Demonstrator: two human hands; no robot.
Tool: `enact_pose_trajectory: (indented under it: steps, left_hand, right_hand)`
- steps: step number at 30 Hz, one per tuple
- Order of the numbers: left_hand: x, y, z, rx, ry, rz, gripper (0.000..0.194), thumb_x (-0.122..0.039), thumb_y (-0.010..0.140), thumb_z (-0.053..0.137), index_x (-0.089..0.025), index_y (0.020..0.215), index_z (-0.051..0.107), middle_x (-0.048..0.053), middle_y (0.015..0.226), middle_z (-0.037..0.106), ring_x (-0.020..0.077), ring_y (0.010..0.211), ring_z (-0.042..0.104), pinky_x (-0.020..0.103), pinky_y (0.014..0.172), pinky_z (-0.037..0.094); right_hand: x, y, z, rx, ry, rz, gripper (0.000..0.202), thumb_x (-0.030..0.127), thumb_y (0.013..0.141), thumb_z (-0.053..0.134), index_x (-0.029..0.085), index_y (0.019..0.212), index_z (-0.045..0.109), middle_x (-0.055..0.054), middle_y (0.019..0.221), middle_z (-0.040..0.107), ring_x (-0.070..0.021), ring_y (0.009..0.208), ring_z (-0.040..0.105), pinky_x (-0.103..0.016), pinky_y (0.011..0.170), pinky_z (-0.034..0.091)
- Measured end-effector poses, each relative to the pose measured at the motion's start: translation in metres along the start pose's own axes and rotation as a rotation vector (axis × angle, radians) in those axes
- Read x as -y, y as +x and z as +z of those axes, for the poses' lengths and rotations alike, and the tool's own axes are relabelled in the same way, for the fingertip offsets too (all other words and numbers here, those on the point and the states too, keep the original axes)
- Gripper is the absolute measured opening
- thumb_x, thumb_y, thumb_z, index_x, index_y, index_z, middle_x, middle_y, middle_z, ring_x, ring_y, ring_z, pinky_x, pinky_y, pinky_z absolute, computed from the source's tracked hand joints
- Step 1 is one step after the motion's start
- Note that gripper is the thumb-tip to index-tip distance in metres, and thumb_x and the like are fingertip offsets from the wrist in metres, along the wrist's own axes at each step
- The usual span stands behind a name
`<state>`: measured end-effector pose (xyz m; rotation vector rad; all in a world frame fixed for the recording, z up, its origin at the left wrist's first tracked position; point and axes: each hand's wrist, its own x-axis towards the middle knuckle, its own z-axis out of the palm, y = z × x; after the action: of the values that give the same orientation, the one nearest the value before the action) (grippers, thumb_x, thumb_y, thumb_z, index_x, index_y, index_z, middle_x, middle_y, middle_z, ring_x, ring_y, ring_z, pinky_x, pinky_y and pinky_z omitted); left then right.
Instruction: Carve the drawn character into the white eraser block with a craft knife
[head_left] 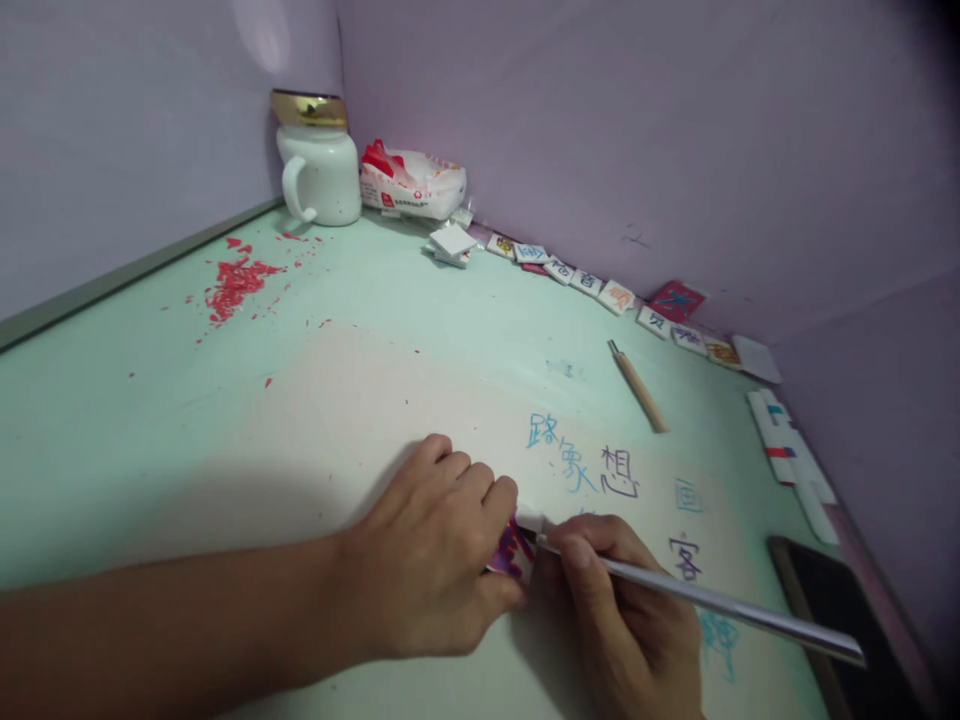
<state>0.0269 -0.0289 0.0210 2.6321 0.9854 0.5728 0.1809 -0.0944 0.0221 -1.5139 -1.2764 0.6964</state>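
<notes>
Near the middle front, my left hand (439,545) is closed over a small block (511,552) with a pink and purple face, pressing it down. Most of the block is hidden under the fingers. My right hand (626,610) grips a slim silver craft knife (720,598) like a pen, its shaft slanting down to the right. The knife's tip end is at the block's right edge; whether the blade cuts into it I cannot tell. Beneath both hands lies a pale sheet or tabletop with handwritten characters (618,472) in blue and purple.
Red shavings (238,285) lie at the left. A white mug (322,170) and a tissue pack (412,185) stand in the back corner. Small blocks (585,281) line the back wall. A wooden-handled carving tool (637,387), white markers (795,460) and a dark phone (840,620) lie right.
</notes>
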Motion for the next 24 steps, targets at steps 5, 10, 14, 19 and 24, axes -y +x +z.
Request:
enact_pose_trajectory:
  steps: [5,10,14,19,24]
  left_hand:
    - [0.000,0.000,0.000,0.005,-0.004,-0.001,0.022,-0.033,0.074,0.069,-0.016,0.085,0.060,0.003,0.074,0.059,0.0233,0.072,0.052,0.040,0.080,0.038]
    - [0.000,-0.003,0.001,0.003,-0.038,-0.006,0.039,-0.049,0.075,0.075,-0.017,0.088,0.058,0.003,0.077,0.059,0.0237,0.075,0.053,0.042,0.083,0.037]
    - [0.000,-0.004,0.001,-0.035,-0.083,-0.024,0.046,-0.052,0.070,0.080,-0.017,0.086,0.055,0.002,0.077,0.058,0.0237,0.073,0.052,0.042,0.080,0.038]
    - [0.000,-0.001,-0.003,-0.150,-0.081,0.056,0.038,-0.046,0.075,0.078,-0.018,0.080,0.053,0.000,0.071,0.057,0.0199,0.065,0.049,0.038,0.073,0.037]
    - [0.007,0.002,0.008,-0.362,0.001,0.177,0.036,-0.050,0.096,0.046,-0.016,0.086,0.055,-0.001,0.064,0.052,0.0181,0.059,0.045,0.038,0.070,0.036]
  right_hand:
    - [-0.002,0.000,-0.005,0.044,0.075,0.014,0.024,0.038,0.092,0.058,0.024,0.073,0.064,0.004,0.057,0.054,-0.0096,0.051,0.047,-0.020,0.049,0.037]
    - [-0.012,0.005,-0.017,0.009,0.178,0.155,0.029,0.044,0.092,0.059,0.022,0.074,0.066,0.001,0.056,0.057,-0.0103,0.051,0.052,-0.019,0.046,0.040]
    - [-0.017,0.012,-0.024,-0.081,0.387,0.340,0.032,0.049,0.087,0.064,0.020,0.074,0.066,0.000,0.054,0.059,-0.0101,0.048,0.053,-0.018,0.044,0.041]
    - [-0.021,0.017,-0.025,-0.122,0.516,0.432,0.035,0.053,0.082,0.068,0.019,0.073,0.066,0.000,0.054,0.059,-0.0101,0.048,0.054,-0.019,0.046,0.043]
    - [-0.029,0.016,-0.027,-0.082,0.519,0.445,0.034,0.052,0.082,0.068,0.020,0.073,0.068,-0.001,0.054,0.060,-0.0106,0.048,0.054,-0.019,0.045,0.041]
